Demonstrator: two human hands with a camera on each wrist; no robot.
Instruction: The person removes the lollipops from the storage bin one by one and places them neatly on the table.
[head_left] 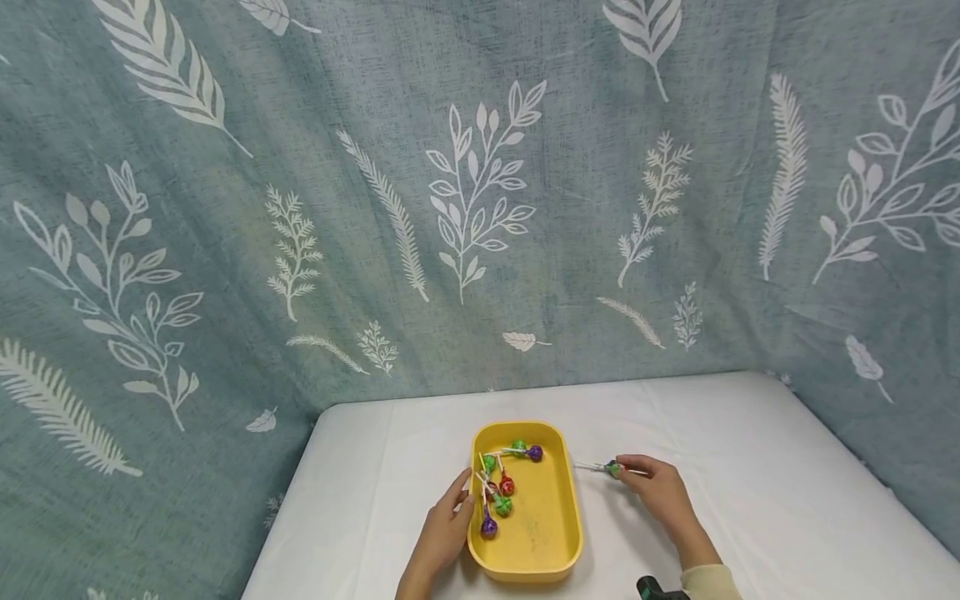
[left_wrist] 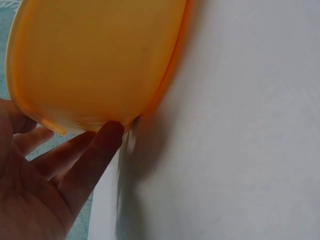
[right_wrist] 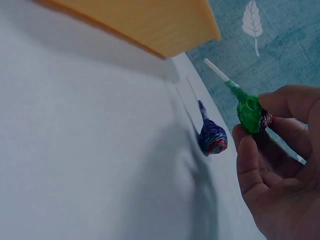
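Note:
My left hand point(head_left: 446, 528) rests at the left side of a yellow tray point(head_left: 533, 575). Its fairly straight fingers touch the outer wall and rim in the left wrist view. To the right of the tray, my right hand point(head_left: 664, 492) pinches a green lollipop point(right_wrist: 250, 114) by its wrapped head, the white stick pointing toward the tray. A purple lollipop point(right_wrist: 213, 137) lies on the table just beside that hand; in the head view it is mostly hidden. Inside the tray are several lollipops, among them a green one point(head_left: 502, 505), a purple one point(head_left: 489, 527) and a red one point(head_left: 507, 484).
A white cloth point(head_left: 750, 467) covers the table. Behind and at both sides hangs a blue-green curtain point(head_left: 570, 250) with white leaf prints. A dark object point(head_left: 654, 587) shows at the bottom edge, near the right sleeve point(head_left: 711, 581).

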